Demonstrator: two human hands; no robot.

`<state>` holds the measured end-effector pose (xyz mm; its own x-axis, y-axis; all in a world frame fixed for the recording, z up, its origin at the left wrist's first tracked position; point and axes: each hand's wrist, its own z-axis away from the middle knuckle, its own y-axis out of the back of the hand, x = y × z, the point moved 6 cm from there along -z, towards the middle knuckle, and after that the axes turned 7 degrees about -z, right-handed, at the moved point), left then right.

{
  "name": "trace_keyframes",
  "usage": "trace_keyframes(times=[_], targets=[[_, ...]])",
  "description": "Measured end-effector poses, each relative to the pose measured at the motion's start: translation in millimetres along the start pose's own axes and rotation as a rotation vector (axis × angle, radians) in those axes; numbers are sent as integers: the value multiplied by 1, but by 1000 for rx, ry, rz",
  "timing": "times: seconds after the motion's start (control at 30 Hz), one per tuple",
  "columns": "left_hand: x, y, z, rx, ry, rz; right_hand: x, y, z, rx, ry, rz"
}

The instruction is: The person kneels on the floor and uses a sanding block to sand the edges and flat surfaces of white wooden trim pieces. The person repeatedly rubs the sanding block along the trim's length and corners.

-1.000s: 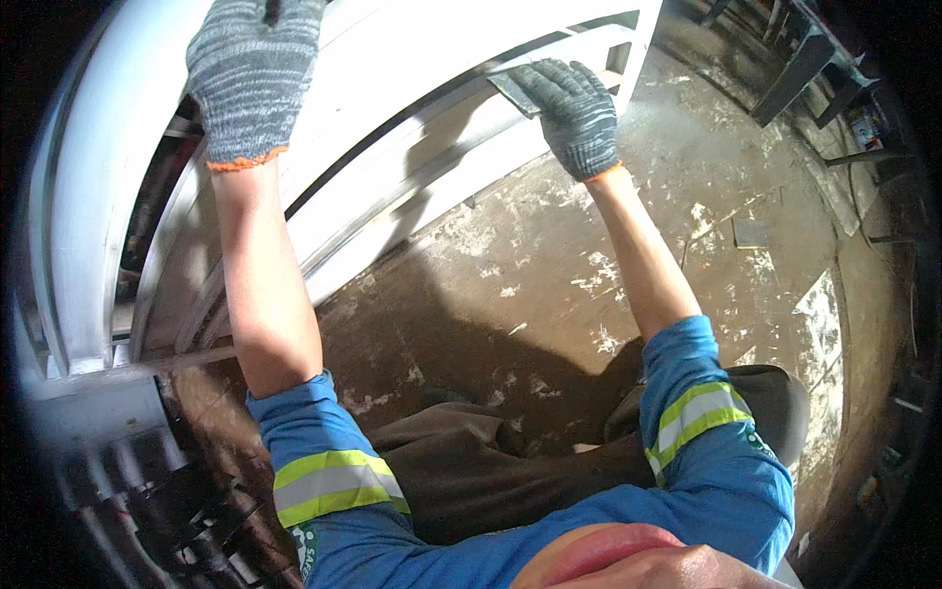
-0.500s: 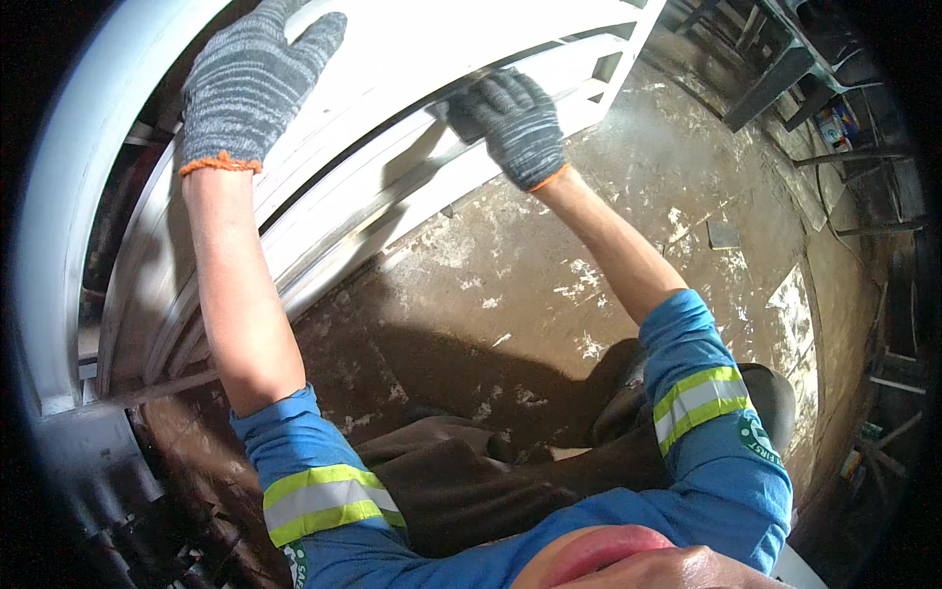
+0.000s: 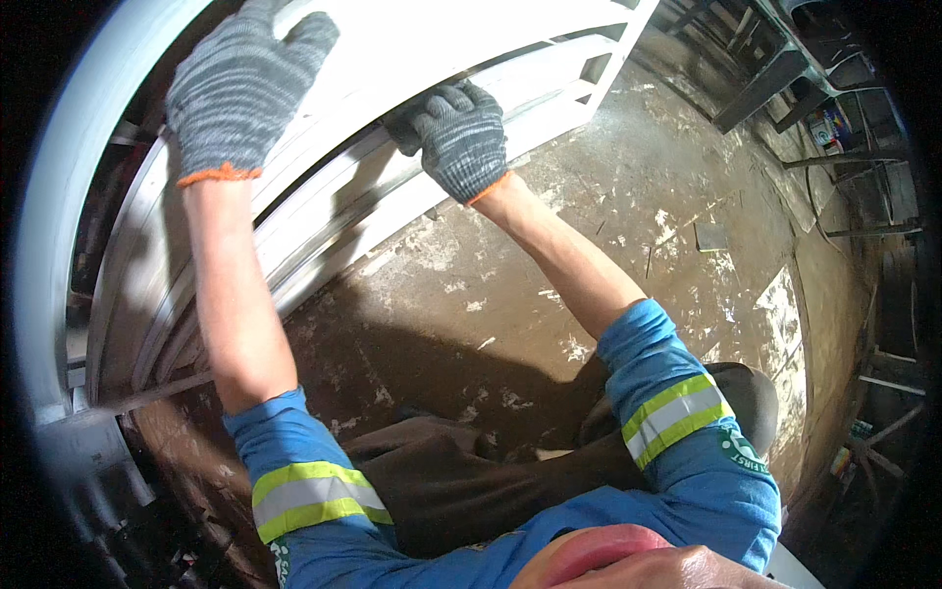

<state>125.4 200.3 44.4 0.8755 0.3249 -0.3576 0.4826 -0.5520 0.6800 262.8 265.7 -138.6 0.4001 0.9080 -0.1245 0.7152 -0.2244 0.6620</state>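
Note:
A white slatted frame with long, smooth rails stretches across the upper left, brightly lit. My left hand, in a grey striped knit glove with an orange cuff, rests on it with the thumb spread. Its fingertips run to the picture's top edge. In a matching glove, my right hand curls its fingers over a dark grey pad and presses it against a lower rail. Most of the pad is hidden under the glove, so its exact kind does not show.
A brown, paint-spattered floor lies below the frame, with a small flat grey piece on it. Dark chairs or metal frames stand at the right. A curved white upright borders the far left.
My right hand has slid left along the rail, taking the dark pad with it. My left hand stays on the frame, almost unmoved.

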Motion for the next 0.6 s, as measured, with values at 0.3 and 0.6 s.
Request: trace_keyframes(times=[0.3,0.6], targets=[[-1,-3,4,-93,90,-42,176,56,23,63,-166,249],[12,5,3,-29,53,-60,-49,-17,-6,89,-36,-192]])
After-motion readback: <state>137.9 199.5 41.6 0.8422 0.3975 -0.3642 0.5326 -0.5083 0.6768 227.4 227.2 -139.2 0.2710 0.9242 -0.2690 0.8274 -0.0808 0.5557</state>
